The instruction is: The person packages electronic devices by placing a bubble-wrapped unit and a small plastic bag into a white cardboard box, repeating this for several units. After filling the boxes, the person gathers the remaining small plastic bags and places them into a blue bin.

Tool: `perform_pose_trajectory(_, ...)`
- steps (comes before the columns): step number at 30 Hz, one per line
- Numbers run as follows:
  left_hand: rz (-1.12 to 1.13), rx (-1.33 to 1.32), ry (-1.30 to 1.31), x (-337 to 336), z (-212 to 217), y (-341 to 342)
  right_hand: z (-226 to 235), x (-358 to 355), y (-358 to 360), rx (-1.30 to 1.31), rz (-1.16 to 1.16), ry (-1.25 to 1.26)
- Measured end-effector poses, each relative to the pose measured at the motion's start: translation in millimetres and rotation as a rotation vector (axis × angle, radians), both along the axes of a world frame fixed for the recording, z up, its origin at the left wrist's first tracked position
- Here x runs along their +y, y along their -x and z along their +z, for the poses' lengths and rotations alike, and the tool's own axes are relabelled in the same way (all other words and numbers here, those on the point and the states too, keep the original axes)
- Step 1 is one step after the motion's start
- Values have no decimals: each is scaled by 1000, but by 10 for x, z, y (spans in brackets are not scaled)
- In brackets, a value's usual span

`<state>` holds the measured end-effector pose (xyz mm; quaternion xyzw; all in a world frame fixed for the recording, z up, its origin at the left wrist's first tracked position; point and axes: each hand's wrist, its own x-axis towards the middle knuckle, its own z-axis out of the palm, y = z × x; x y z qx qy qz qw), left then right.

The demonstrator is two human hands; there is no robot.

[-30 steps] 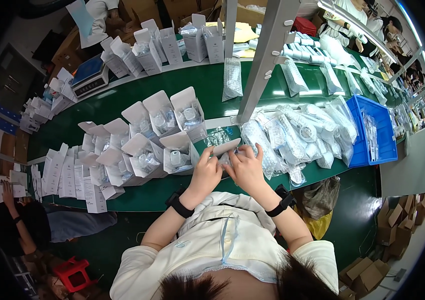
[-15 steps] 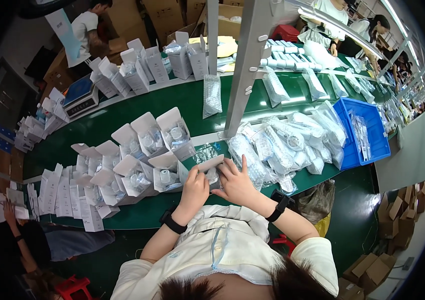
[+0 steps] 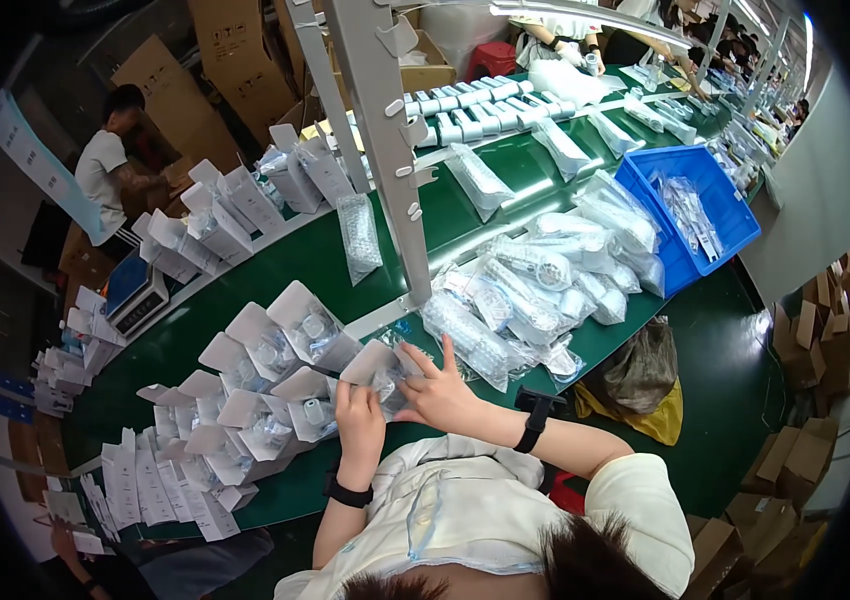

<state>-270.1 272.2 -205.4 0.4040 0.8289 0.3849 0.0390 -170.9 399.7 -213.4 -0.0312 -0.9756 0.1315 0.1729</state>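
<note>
Your left hand [image 3: 358, 420] grips a small white box [image 3: 377, 368] from below, fingers curled round its near end. The box sits just above the table's near edge, its flap open, a clear bagged part showing in its mouth. Your right hand [image 3: 442, 392] rests against the box's right side with fingers spread open, gripping nothing that can be made out. To your left stands a cluster of open boxes [image 3: 265, 385], each with a bagged part inside, and beyond them flat cartons [image 3: 150, 485] lie in a row. To your right, touching the hand's far side, lies a heap of clear bags [image 3: 535, 285]. A blue bin [image 3: 690, 215] stands beyond the heap on the green table [image 3: 245, 275]. A grey post [image 3: 385, 140] rises behind the box.
</note>
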Motion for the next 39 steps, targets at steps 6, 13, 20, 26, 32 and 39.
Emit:
perform_pose_trajectory(6, 131, 104, -99, 85, -5, -22, 126, 360, -296, 94, 254, 163)
perform_pose_trajectory(13, 549, 270, 12, 147, 124, -358, 527, 2185, -120, 416, -341, 266)
perform_pose_trajectory(20, 723, 244, -26, 329, 483, -948, 275, 2708, 1885, -108, -56, -507)
perform_pose_trajectory(26, 715, 29, 106, 221, 406, -1186, -786, 1725, 2973, -57, 604, -185)
perform_pose_trajectory(32, 470, -203, -63, 581, 264, -911, -2490, 2848, 3387, 75, 444, 200)
perform_pose_trajectory(39, 472, -172, -30, 540, 251, -773, -556, 2994, 2244, 20, -271, 120)
